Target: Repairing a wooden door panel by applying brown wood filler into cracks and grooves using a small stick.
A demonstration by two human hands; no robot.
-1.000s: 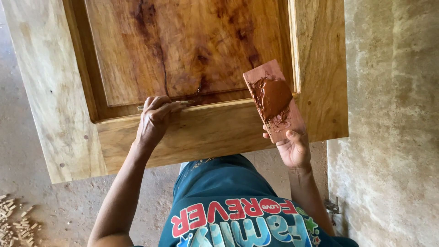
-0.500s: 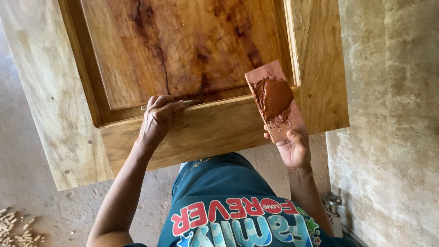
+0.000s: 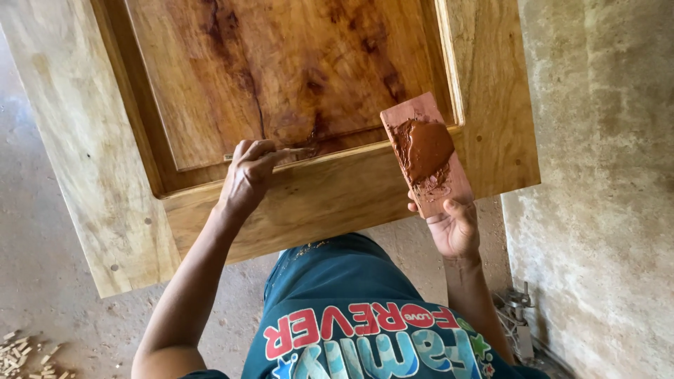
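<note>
A large wooden door with a recessed, reddish-brown stained panel lies flat in front of me. My left hand rests on the panel's lower moulding, gripping a thin putty knife whose tip touches the dark crack near the panel's bottom edge. My right hand holds up a small flat board smeared with reddish-brown filler paste, hovering over the door's lower right corner.
A rough plastered wall stands to the right. A dusty concrete floor lies below, with several small wood pieces at the bottom left. A metal object lies by the wall's foot.
My left hand has shifted slightly along the moulding, pressing the knife tip at the crack. The board in my right hand has stayed nearly still.
</note>
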